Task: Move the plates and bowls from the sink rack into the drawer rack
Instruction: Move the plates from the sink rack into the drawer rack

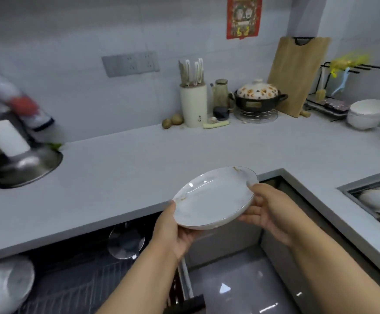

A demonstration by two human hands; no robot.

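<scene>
I hold a white marbled plate with a thin gold rim (214, 198) in both hands, in front of the counter corner. My left hand (173, 232) grips its near left edge, thumb on the rim. My right hand (268, 211) grips its right edge, thumb over the rim and fingers underneath. The plate tilts slightly. The open drawer rack (76, 282) lies below at the lower left, with a white plate (5, 284) standing in it at the far left. The sink rack (379, 200) at the right edge holds more white dishes.
A grey counter (139, 168) runs in an L. On it stand a steel bowl (33, 166), knife block (193, 105), clay pot (258, 96), cutting board (297, 73) and stacked white bowls (368, 113). A glass lid (126, 242) lies in the drawer.
</scene>
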